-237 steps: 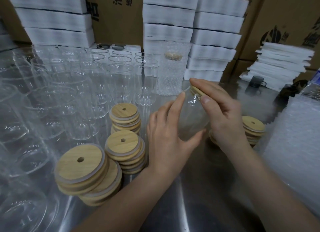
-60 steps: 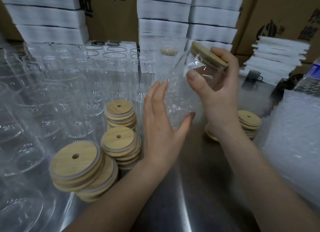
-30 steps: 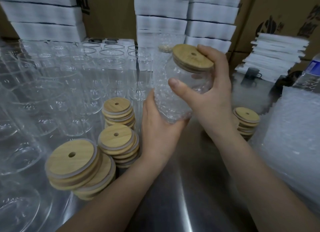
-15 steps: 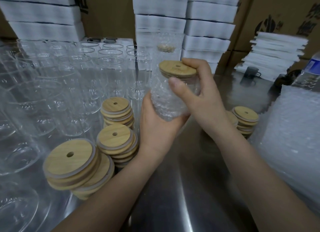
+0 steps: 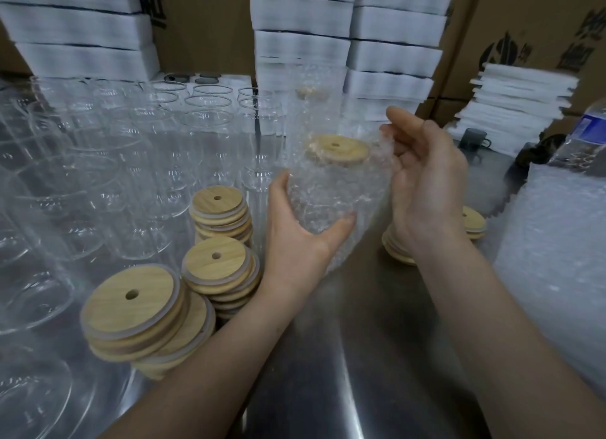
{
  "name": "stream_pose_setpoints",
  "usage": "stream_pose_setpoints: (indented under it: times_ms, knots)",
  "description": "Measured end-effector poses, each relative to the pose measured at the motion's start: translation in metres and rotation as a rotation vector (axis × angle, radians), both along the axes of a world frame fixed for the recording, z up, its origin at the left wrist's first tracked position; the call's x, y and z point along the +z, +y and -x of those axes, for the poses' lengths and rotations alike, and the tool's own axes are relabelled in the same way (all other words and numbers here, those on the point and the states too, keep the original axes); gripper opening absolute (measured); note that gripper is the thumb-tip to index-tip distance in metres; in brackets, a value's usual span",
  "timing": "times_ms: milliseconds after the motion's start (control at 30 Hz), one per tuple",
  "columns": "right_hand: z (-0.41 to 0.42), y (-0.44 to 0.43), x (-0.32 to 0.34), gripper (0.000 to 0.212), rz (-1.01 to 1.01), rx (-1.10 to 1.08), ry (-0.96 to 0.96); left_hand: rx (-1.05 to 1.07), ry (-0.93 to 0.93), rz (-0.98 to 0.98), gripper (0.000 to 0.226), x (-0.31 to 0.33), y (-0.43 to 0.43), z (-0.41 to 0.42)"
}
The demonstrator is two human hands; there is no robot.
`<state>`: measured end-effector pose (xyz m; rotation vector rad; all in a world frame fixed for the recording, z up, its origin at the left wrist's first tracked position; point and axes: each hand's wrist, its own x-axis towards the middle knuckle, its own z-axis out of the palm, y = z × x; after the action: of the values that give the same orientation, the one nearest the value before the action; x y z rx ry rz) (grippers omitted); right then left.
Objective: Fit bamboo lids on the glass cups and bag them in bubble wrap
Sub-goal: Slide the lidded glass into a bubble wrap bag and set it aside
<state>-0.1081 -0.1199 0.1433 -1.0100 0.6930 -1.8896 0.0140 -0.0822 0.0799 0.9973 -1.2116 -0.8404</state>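
Brown cardboard boxes (image 5: 203, 29) with dark print line the back. Stacks of thick white foam slabs (image 5: 301, 45) rise before them, with a pile of thinner white sheets (image 5: 511, 111) at the right. Near that pile, a small dark mug (image 5: 472, 140) and a blue-labelled plastic bottle (image 5: 587, 134) stand on the steel tabletop (image 5: 360, 356)

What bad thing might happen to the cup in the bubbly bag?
The left hand grips the bubble wrap bag holding the glass cup over the steel table; it might slip and crack. The left forearm is close to the stacks of bamboo lids and might topple them.
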Motion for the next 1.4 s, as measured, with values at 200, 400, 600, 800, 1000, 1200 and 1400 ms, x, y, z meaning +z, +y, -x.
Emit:
stream_pose_setpoints:
  times_ms: [200, 400, 600, 800, 1000, 1200, 1400]
  knots:
    - [0.000, -0.001, -0.003, 0.042, -0.139, 0.160, 0.234, 0.025, 0.033, 0.051, 0.085, 0.006, 0.001, -0.002]
    - [-0.001, 0.001, -0.003, 0.026, -0.134, 0.171, 0.411, 0.216, 0.044, 0.121, 0.050, 0.020, 0.005, -0.004]
    - [0.000, 0.000, -0.007, 0.014, -0.093, 0.177, 0.349, 0.252, 0.144, 0.135, 0.032, 0.032, 0.002, -0.010]
    - [0.005, -0.002, -0.008, 0.013, -0.046, 0.135, 0.313, 0.198, 0.277, 0.157, 0.018, 0.046, 0.001, -0.016]
    - [0.004, -0.002, -0.007, 0.022, 0.019, 0.131, 0.278, 0.200, 0.347, 0.177, 0.014, 0.051, 0.000, -0.019]
    - [0.003, -0.001, -0.007, 0.012, 0.091, 0.105, 0.361, 0.176, 0.328, 0.211, 0.031, 0.055, 0.000, -0.022]
    - [0.002, -0.001, -0.008, 0.013, 0.095, 0.074, 0.369, 0.136, 0.294, 0.192, 0.009, 0.055, 0.002, -0.020]
